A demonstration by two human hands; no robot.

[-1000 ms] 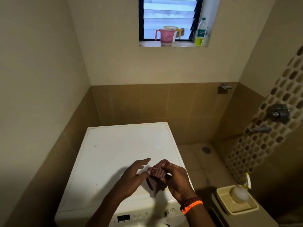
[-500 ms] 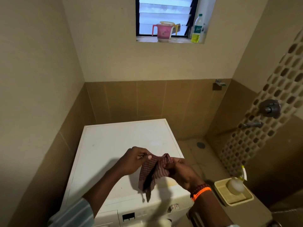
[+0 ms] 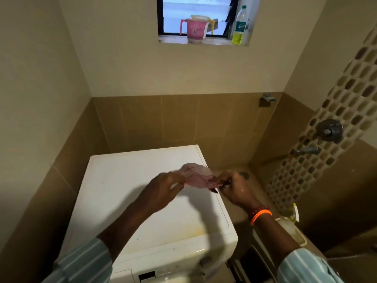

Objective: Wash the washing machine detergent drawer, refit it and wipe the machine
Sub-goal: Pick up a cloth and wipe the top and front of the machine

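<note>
Your left hand (image 3: 163,190) and right hand (image 3: 234,188) each pinch one end of the pink striped cloth (image 3: 199,177), stretched and blurred between them above the white washing machine (image 3: 126,201) top, near its right edge.

Left hand (image 3: 163,190) and right hand (image 3: 234,188) each grip one end of a reddish striped cloth (image 3: 199,177), stretched between them above the white washing machine (image 3: 126,201); cloth motion-blurred. On the window sill (image 3: 173,40): pink jug (image 3: 194,30) and bottle (image 3: 239,25). Orange bracelet (image 3: 261,216) on right wrist.
</note>
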